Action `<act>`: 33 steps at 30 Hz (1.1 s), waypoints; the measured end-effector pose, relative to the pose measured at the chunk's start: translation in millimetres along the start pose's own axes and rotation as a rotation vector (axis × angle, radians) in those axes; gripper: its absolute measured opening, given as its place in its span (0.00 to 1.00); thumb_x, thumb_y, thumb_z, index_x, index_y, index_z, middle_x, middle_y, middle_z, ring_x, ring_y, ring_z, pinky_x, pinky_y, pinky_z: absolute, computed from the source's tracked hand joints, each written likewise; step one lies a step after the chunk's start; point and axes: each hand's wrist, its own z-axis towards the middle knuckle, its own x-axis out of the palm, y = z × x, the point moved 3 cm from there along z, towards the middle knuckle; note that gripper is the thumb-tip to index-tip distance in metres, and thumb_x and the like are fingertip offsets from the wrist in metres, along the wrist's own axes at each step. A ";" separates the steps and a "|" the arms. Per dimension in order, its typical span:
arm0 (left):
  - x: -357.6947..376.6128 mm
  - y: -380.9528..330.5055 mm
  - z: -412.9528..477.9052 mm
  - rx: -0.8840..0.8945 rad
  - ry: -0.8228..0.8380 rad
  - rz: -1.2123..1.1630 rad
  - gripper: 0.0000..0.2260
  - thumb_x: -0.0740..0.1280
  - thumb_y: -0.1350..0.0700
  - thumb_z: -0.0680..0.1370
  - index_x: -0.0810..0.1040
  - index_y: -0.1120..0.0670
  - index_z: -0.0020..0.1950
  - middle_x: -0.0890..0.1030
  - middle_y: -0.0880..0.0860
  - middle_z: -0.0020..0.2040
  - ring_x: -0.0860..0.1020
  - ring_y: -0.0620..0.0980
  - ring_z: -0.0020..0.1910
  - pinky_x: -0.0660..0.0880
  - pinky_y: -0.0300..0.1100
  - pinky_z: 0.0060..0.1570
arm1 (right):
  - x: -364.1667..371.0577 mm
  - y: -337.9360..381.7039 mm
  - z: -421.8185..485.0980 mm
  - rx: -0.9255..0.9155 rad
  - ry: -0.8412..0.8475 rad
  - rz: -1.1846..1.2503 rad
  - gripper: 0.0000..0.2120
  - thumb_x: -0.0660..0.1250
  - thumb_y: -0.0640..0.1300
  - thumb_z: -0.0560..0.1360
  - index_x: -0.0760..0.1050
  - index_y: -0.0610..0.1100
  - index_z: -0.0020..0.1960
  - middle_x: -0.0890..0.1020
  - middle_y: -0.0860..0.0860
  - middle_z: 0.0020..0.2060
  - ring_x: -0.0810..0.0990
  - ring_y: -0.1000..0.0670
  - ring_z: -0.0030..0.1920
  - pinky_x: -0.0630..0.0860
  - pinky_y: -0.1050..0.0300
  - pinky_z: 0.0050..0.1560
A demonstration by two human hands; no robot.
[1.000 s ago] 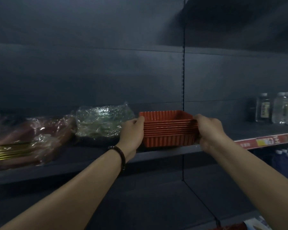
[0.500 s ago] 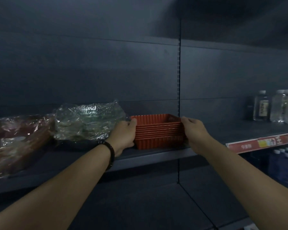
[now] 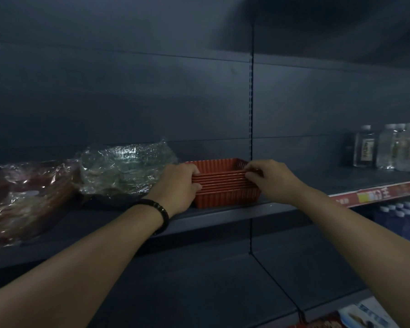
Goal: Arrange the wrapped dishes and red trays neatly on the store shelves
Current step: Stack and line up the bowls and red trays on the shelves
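On shelf [image 3: 223, 215], left hand [image 3: 175, 188], right hand [image 3: 275, 181] gripping red trays [image 3: 225, 192], ends part-hidden

The tray stack [image 3: 225, 183] sits on the shelf [image 3: 223, 213], right of wrapped dishes [image 3: 126, 169].

hands: left [image 3: 179, 185], right [image 3: 271, 179] grip red trays [image 3: 225, 185] | on shelf [image 3: 223, 215]

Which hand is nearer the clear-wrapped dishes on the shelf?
Left. The left hand grips the left end of the red tray stack, just beside the clear-wrapped dishes; the right hand grips the stack's right end, farther away.
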 end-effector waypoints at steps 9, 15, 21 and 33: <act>-4.7 -6.8 -5.2 -0.006 0.008 -0.018 0.04 0.74 0.55 0.81 0.84 0.50 0.56 0.77 0.41 0.40 0.76 0.37 0.37 0.74 0.30 0.41 | -5.9 -0.1 -9.2 0.009 -0.012 -0.024 0.10 0.64 0.44 0.85 0.79 0.56 0.49 0.82 0.60 0.43 0.78 0.63 0.44 0.70 0.74 0.39; -33.5 8.0 -12.4 -0.032 -0.047 -0.070 0.14 0.75 0.54 0.80 0.81 0.46 0.64 0.86 0.45 0.45 0.84 0.41 0.43 0.78 0.35 0.47 | -4.3 12.5 -5.5 0.025 -0.089 -0.123 0.09 0.66 0.46 0.82 0.83 0.51 0.58 0.83 0.53 0.51 0.80 0.51 0.53 0.78 0.56 0.57; -99.2 57.7 -33.1 0.026 -0.190 0.418 0.12 0.76 0.45 0.76 0.83 0.44 0.58 0.84 0.50 0.56 0.79 0.54 0.58 0.78 0.52 0.59 | 16.3 83.0 -9.8 -0.105 -0.188 -0.093 0.12 0.66 0.51 0.78 0.77 0.53 0.61 0.82 0.53 0.55 0.78 0.46 0.59 0.76 0.39 0.63; -89.1 99.6 -28.5 -0.095 0.182 0.606 0.25 0.75 0.41 0.78 0.75 0.44 0.73 0.82 0.46 0.68 0.76 0.52 0.71 0.57 0.61 0.76 | 80.6 154.7 19.0 -0.162 0.037 -0.319 0.23 0.68 0.50 0.80 0.69 0.50 0.73 0.70 0.47 0.70 0.68 0.41 0.71 0.65 0.38 0.71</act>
